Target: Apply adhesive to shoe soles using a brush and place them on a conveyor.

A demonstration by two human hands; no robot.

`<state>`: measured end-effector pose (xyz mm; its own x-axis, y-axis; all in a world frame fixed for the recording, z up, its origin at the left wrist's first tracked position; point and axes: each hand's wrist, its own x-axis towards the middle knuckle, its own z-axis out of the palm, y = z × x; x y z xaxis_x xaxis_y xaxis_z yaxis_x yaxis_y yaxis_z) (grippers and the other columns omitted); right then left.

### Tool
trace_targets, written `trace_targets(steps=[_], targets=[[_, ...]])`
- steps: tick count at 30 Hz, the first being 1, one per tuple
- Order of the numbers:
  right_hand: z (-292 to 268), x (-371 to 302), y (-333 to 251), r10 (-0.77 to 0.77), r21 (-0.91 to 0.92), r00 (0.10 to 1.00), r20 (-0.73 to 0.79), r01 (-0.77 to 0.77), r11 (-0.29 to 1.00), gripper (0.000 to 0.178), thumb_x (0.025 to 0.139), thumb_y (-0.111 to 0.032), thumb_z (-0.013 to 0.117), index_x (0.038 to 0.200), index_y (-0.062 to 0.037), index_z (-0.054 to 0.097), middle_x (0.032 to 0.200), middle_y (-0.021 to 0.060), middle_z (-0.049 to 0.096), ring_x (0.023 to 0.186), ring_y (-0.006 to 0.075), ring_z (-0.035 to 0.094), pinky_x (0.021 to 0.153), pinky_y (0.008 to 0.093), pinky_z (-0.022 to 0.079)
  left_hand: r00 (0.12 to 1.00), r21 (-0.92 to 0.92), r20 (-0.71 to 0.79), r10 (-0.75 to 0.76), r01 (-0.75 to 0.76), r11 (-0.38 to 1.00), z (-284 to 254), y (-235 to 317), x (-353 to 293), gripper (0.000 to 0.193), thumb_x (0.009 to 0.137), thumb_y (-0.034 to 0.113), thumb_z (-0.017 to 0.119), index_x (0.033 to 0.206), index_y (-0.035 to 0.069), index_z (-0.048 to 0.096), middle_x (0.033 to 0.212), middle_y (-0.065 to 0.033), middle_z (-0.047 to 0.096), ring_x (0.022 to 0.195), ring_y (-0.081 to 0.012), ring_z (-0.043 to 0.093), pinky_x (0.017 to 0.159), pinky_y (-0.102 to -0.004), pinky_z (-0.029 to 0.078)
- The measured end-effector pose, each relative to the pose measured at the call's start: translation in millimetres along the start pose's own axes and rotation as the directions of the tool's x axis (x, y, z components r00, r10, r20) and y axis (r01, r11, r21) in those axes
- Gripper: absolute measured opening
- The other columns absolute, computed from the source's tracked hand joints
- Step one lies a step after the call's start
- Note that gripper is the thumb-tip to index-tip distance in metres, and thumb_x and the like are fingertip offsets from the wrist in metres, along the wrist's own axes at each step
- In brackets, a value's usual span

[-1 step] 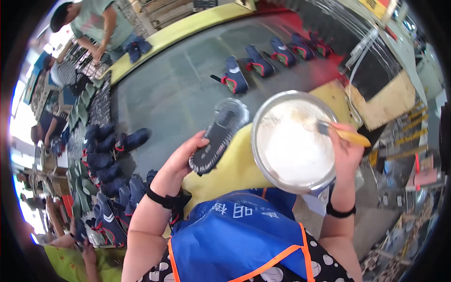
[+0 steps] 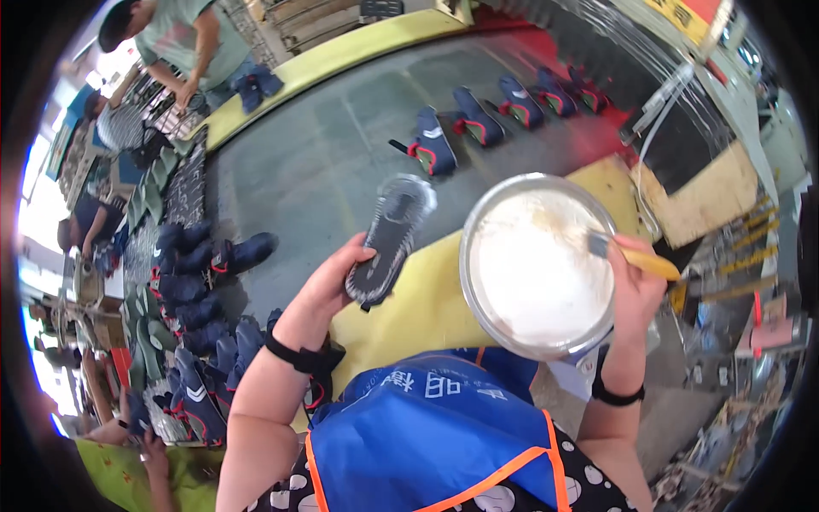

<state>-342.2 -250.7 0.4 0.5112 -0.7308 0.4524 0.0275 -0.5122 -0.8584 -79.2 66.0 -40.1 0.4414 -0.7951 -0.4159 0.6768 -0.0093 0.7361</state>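
My left hand (image 2: 331,271) grips a dark shoe upper (image 2: 394,243), its black stitched underside turned up, its far end pale and shiny. It is held above the bench's yellow edge, left of a round metal pot (image 2: 468,286). White paste (image 2: 533,273) fills much of the pot. Closed around the yellow handle of a brush (image 2: 647,261), my right hand (image 2: 633,294) is at the pot's right side. The brush's metal collar is over the paste; its bristles are hard to make out against the white.
Several navy shoes (image 2: 479,118) with red trim stand in a row on the grey conveyor (image 2: 324,145). More navy shoes (image 2: 198,314) crowd the left, beside green shoe parts (image 2: 139,328). A person (image 2: 183,51) works across the conveyor; another person's hand (image 2: 155,456) shows at lower left.
The shoe upper has turned a little more upright and shifted slightly left. The brush has moved slightly right and down with my right hand. The whole view has shifted a little.
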Motion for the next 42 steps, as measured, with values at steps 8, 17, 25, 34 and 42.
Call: trace_targets(steps=[8, 17, 25, 34, 42], targets=[[-22, -9, 34, 0.178, -0.062, 0.976, -0.126, -0.187, 0.98, 0.014, 0.095, -0.004, 0.065, 0.107, 0.0031, 0.066, 0.094, 0.0014, 0.063, 0.081, 0.0069, 0.055, 0.075, 0.0203, 0.045, 0.824, 0.272, -0.512, 0.241, -0.11, 0.956, -112, 5, 143, 0.092, 0.076, 0.023, 0.083, 0.15, 0.007, 0.031, 0.135, -0.0171, 0.055, 0.114, -0.027, 0.063, 0.096, -0.0456, 0.053], [-25, -12, 8, 0.186, -0.178, 0.974, -0.129, -0.207, 0.962, 0.018, 0.099, -0.006, 0.059, 0.11, 0.0067, 0.063, 0.097, 0.0058, 0.063, 0.087, 0.0124, 0.056, 0.08, 0.0257, 0.047, 0.754, 0.85, -0.485, 0.444, 0.287, 0.441, -131, 0, 196, 0.099, 0.068, 0.042, 0.085, 0.145, 0.008, 0.033, 0.137, -0.0229, 0.055, 0.122, -0.0384, 0.058, 0.102, -0.0446, 0.049], [-5, -16, -14, 0.065, -0.217, 0.996, -0.058, -0.076, 0.973, 0.032, 0.103, -0.021, 0.057, 0.116, 0.008, 0.062, 0.101, 0.0074, 0.061, 0.088, 0.0144, 0.053, 0.081, 0.0273, 0.045, 0.835, 0.849, -0.52, 0.181, 0.482, 0.216, -179, 73, 57, 0.046, 0.074, 0.045, 0.079, 0.099, 0.006, 0.078, 0.09, -0.0112, 0.074, 0.077, -0.0222, 0.07, 0.071, -0.0379, 0.058], [15, -28, -42, 0.014, -0.229, 0.998, -0.065, -0.029, 0.973, 0.03, 0.1, -0.019, 0.061, 0.115, 0.0076, 0.064, 0.094, 0.0081, 0.062, 0.082, 0.0147, 0.054, 0.076, 0.0271, 0.046, 0.626, 0.633, -0.768, 0.136, 0.774, 0.008, -183, 136, -106, 0.033, 0.082, 0.037, 0.066, 0.082, 0.005, 0.075, 0.075, -0.0095, 0.072, 0.064, -0.0226, 0.07, 0.059, -0.0381, 0.056], [16, -28, -50, -0.012, -0.239, 0.998, -0.067, -0.004, 0.971, 0.031, 0.101, -0.02, 0.06, 0.115, 0.0068, 0.065, 0.099, 0.0077, 0.062, 0.086, 0.0142, 0.053, 0.077, 0.0272, 0.046, 0.661, 0.627, -0.447, 0.602, 0.712, -0.316, -30, 6, -218, 0.053, 0.075, 0.045, 0.078, 0.105, 0.006, 0.059, 0.089, -0.0116, 0.064, 0.081, -0.0297, 0.068, 0.068, -0.0403, 0.054]])
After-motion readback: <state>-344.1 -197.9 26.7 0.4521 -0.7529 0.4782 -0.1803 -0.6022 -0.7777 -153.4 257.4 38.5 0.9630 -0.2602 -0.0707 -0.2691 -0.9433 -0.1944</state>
